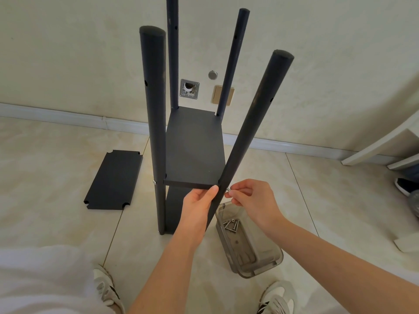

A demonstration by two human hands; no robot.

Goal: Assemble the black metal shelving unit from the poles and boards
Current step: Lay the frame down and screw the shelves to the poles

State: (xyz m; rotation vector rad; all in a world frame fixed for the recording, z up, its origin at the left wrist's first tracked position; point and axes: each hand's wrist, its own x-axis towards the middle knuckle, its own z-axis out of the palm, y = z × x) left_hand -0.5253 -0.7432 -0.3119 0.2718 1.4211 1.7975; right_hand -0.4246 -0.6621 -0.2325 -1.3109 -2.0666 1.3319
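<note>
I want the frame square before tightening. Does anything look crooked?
Yes: the front right pole leans outward, its top splayed right, while the front left pole stands nearly upright. The right hand pinches a screw at its joint with the middle board, so it seems not yet fastened.

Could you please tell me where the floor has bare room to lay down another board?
Bare tile lies left of the spare board, up to the baseboard, and right of the screw tray, toward the white furniture. It is crowded at the front right pole, where the left hand rests against it and the right hand pinches a screw.
</note>
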